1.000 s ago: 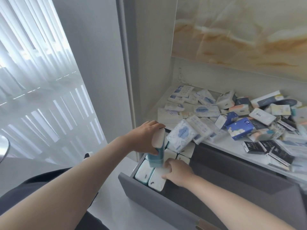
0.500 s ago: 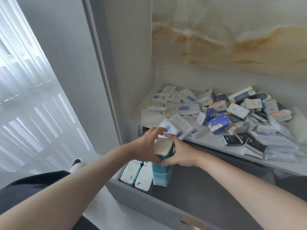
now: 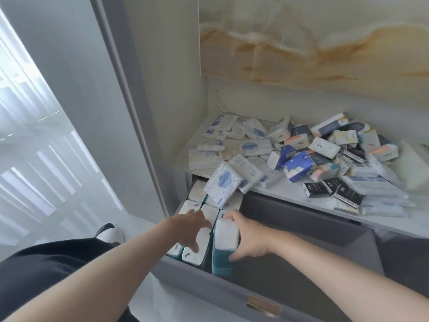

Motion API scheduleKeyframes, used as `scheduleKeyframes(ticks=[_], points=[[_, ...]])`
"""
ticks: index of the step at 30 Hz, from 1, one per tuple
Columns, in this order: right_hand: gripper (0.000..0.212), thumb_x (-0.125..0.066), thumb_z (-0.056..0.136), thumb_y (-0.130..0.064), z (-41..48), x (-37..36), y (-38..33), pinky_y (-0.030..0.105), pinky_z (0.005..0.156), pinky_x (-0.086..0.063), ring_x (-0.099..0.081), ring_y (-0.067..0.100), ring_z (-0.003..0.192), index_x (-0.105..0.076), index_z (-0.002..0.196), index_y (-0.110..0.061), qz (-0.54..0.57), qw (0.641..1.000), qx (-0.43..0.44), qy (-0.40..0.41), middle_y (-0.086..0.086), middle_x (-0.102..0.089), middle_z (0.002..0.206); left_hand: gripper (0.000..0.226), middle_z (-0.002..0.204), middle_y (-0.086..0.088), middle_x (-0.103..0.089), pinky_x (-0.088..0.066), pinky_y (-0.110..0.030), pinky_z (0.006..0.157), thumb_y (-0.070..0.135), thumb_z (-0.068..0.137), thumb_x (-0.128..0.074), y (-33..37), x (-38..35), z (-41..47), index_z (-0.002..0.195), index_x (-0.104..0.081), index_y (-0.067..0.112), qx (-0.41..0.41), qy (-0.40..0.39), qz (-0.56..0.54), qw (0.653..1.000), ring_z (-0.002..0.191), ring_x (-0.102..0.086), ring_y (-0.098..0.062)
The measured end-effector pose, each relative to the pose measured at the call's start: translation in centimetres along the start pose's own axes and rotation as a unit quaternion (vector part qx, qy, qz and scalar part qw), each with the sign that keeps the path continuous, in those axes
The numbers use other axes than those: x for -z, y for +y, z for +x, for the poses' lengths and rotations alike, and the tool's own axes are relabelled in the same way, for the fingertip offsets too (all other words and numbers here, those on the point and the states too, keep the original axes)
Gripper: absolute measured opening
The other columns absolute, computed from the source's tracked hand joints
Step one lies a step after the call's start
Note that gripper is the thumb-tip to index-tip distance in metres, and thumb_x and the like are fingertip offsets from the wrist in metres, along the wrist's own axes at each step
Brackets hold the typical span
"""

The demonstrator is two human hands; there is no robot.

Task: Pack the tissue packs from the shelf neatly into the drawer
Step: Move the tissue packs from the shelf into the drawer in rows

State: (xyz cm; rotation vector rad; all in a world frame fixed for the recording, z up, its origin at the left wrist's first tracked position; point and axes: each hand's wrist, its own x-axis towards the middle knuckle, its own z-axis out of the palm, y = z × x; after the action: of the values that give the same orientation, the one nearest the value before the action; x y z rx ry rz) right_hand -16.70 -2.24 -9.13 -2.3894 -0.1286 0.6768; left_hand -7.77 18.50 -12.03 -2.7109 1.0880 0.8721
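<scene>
Few packs are stowed so far: a short double row of white packs (image 3: 196, 194) stands on edge at the nine-o'clock end of the drawer (image 3: 209, 290), while the stretch toward three o'clock lies bare. The right hand (image 3: 249, 241) is clamped around a teal-and-white pack (image 3: 226, 238), seating it upright just beside that row, near six o'clock of the view. The left hand (image 3: 191, 230) lies flat, fingers spread, on the neighbouring packs. From one to three o'clock the shelf (image 3: 290, 191) holds a large jumbled heap (image 3: 299, 166) — by my judgement most of the work remains.
</scene>
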Motion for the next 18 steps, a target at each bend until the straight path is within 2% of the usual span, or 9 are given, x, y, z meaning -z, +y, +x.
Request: scheduleKeyframes(ticks=[2,4,7,10,12,14,16,18], points=[[0.088,-0.09,0.061,-0.034,0.9,-2.2,0.1,0.021,0.074,-0.045,-0.054,0.012,0.099,-0.03,0.126,-0.034,-0.009,1.0,0.002,0.017,-0.009,-0.049,0.12,0.087,0.143,0.001,-0.032,-0.045,-0.044,0.1,0.034,0.076,-0.078,-0.5,-0.6,0.0,0.148,-0.031,0.036,0.017,0.001,0.041,0.999,0.129,-0.033,-0.022],[0.092,-0.091,0.06,-0.035,1.7,-4.5,0.1,0.028,0.085,-0.046,-0.053,0.017,0.108,-0.029,0.128,-0.031,-0.03,0.999,-0.004,0.028,-0.005,-0.043,0.13,0.09,0.144,0.002,-0.03,-0.047,-0.043,0.097,0.034,0.076,-0.079,-0.9,-1.0,0.0,0.149,-0.027,0.037,0.03,0.021,0.061,0.997,0.128,-0.034,-0.023],[0.098,-0.089,0.064,-0.028,2.9,-6.4,0.2,0.027,0.089,-0.043,-0.051,0.024,0.119,-0.025,0.138,-0.026,-0.059,0.998,0.001,0.007,0.001,-0.031,0.14,0.088,0.144,0.002,-0.028,-0.048,-0.04,0.095,0.036,0.077,-0.078,-1.3,-1.5,0.0,0.149,-0.029,0.039,0.03,0.045,0.038,0.998,0.128,-0.034,-0.022],[0.098,-0.089,0.062,-0.032,3.5,-5.8,0.0,0.03,0.089,-0.045,-0.054,0.027,0.117,-0.026,0.137,-0.024,-0.118,0.993,0.008,-0.012,0.003,-0.033,0.135,0.086,0.145,0.005,-0.026,-0.045,-0.034,0.094,0.046,0.075,-0.077,-1.3,-2.0,-0.2,0.148,-0.031,0.039,0.023,0.065,0.01,0.998,0.13,-0.031,-0.021],[0.095,-0.088,0.059,-0.048,3.8,-5.4,-0.4,0.036,0.085,-0.044,-0.057,0.028,0.11,-0.032,0.131,-0.021,-0.255,0.966,0.023,0.021,0.005,-0.037,0.127,0.089,0.145,0.007,-0.025,-0.043,-0.032,0.095,0.056,0.072,-0.075,-1.3,-2.3,-0.3,0.147,-0.031,0.038,0.019,0.078,-0.002,0.997,0.131,-0.03,-0.019],[0.098,-0.079,0.055,-0.069,4.4,-5.7,-0.6,0.04,0.089,-0.039,-0.052,0.028,0.107,-0.038,0.127,-0.016,-0.395,0.915,0.031,0.071,0.008,-0.039,0.122,0.092,0.145,0.008,-0.025,-0.043,-0.032,0.097,0.062,0.069,-0.074,-1.4,-2.5,-0.5,0.147,-0.031,0.037,0.016,0.086,-0.01,0.996,0.132,-0.029,-0.017],[0.097,-0.066,0.059,-0.08,4.8,-6.7,-0.5,0.042,0.089,-0.033,-0.043,0.028,0.104,-0.039,0.122,-0.013,-0.459,0.883,0.02,0.098,0.011,-0.04,0.117,0.093,0.144,0.008,-0.025,-0.044,-0.031,0.095,0.059,0.069,-0.076,-1.4,-2.8,-0.5,0.147,-0.03,0.037,0.016,0.091,-0.005,0.996,0.131,-0.029,-0.017],[0.094,-0.057,0.066,-0.082,5.1,-7.7,-0.2,0.042,0.086,-0.031,-0.037,0.027,0.102,-0.037,0.123,-0.009,-0.486,0.867,0.026,0.11,0.012,-0.037,0.116,0.09,0.144,0.007,-0.025,-0.045,-0.031,0.093,0.053,0.072,-0.077,-1.4,-3.0,-0.5,0.147,-0.029,0.037,0.018,0.092,0.001,0.996,0.131,-0.029,-0.017]])
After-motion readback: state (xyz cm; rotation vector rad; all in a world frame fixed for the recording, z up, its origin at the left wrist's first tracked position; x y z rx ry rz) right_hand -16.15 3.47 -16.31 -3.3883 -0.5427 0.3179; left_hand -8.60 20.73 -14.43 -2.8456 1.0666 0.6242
